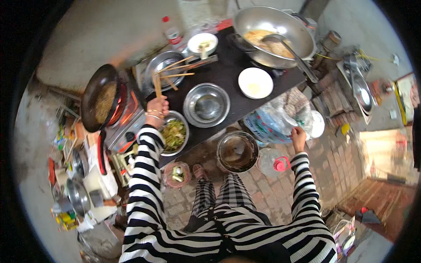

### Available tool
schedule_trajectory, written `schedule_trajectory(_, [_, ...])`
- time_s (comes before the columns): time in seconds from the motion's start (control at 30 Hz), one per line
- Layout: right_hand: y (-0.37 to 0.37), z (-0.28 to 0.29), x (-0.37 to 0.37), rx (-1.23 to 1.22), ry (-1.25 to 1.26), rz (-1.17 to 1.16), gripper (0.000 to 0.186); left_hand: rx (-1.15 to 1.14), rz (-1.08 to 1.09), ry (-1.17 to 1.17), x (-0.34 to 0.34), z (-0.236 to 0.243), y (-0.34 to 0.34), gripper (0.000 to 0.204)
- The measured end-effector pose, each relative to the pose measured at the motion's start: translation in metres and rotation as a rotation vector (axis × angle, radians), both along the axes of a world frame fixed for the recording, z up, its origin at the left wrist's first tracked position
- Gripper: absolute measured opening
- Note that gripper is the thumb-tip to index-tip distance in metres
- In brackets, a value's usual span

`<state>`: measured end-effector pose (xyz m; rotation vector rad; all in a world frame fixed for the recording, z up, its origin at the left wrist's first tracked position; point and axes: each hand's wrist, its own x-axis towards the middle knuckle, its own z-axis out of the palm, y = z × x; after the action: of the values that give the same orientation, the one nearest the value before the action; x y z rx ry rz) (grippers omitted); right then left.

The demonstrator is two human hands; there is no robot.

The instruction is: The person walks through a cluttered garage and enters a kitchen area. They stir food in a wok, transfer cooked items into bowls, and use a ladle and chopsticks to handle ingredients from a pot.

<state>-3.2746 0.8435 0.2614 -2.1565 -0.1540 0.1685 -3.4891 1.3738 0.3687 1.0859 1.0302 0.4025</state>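
Left hand [158, 106] has its fingers wrapped around wooden chopsticks [157, 85], which fan out ahead of the fingers, tips over a steel basin [150, 74]. Right hand [299, 138] has its fingers bent in at the edge of a plastic bag [269, 125]; can't tell whether they pinch it. Just beside the left fingers, on their near right, a steel bowl [188, 131] holds chopped greens [173, 135]. Right of the left fingers, nested steel bowls [191, 105] sit on the dark bench [232, 57]; farther right, a white bowl [246, 79]. Left of the left fingers, a black pan [91, 83] with food stands on a stove [131, 105]. Well ahead of the right fingers, a big steel wok [283, 22] holds food and a ladle [301, 65]. Near the right fingers, toward the person, is a clear jug [266, 162] with a red cap; left of it, a dark-bottomed pot [220, 151].
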Motion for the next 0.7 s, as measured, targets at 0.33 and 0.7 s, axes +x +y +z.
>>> schedule_trajectory(0.33, [0.035, -0.009, 0.091, -0.541, -0.351, 0.304, 0.036, 0.333, 0.144, 0.242, 0.010, -0.007, -0.001, 0.078])
schedule_trajectory(0.7, [0.023, -0.051, 0.135, -0.751, -0.299, 0.535, 0.021, 0.239, -0.043, 0.036, -0.155, 0.034, -0.124, 0.023])
